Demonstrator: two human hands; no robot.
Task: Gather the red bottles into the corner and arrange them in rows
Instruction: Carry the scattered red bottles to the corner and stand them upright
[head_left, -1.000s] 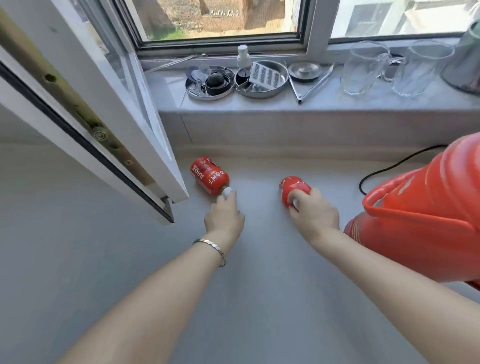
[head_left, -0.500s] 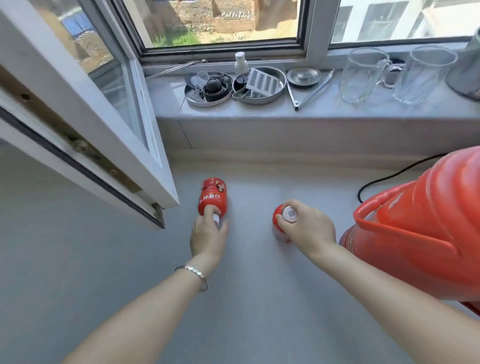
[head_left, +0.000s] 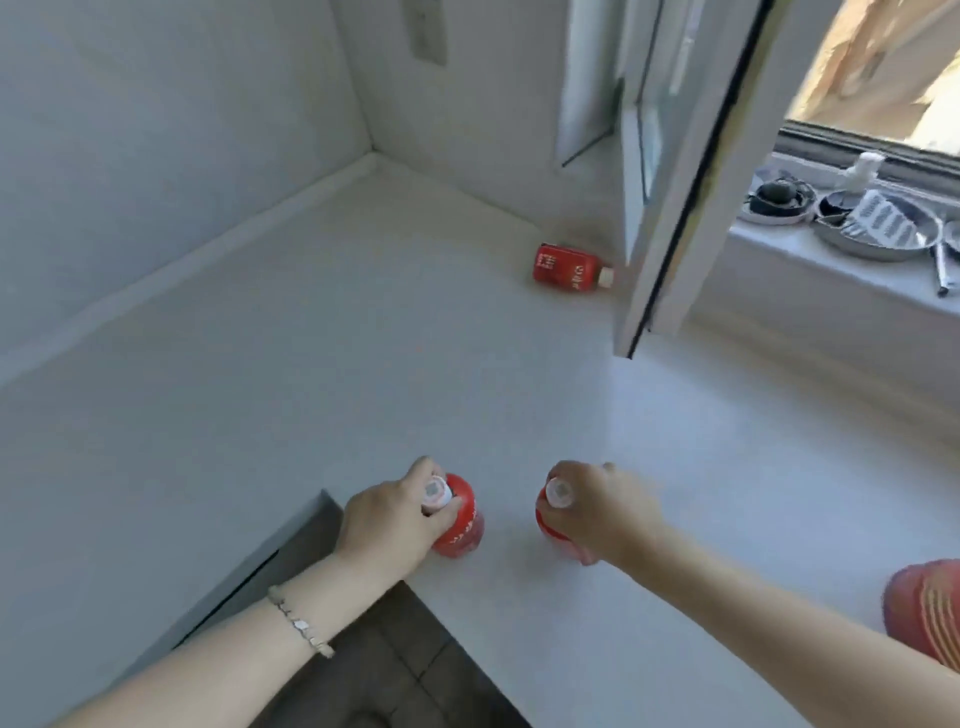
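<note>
Head camera view, looking down on a pale grey table (head_left: 363, 374) that runs into a corner where two white walls meet, at the far left. Both bare arms reach in from the near edge.

The left hand (head_left: 395, 525) is closed around the white cap and neck of a red bottle (head_left: 462, 525), which stands upright close to the near edge of the table, just beside a cut-out step in that edge. A thin silver bracelet (head_left: 300, 623) circles the left wrist.

The right hand (head_left: 602, 514) grips a second red bottle (head_left: 551, 514) in the same way — fingers wrapped at the cap, bottle upright, its base hidden behind the hand so contact with the table cannot be confirmed. The two bottles stand near each other, with a gap between them.

A third red bottle (head_left: 569, 266) lies on its side at the far edge of the table, near the corner, its white cap pointing right towards the lower end of an open window sash (head_left: 675, 197) that swings in over the table.

On the windowsill (head_left: 831, 270) at the far right sit round metal dishes — one holding a grater (head_left: 883, 221). A red ribbed object (head_left: 930, 613) shows at the right edge, partly cut off.
</note>
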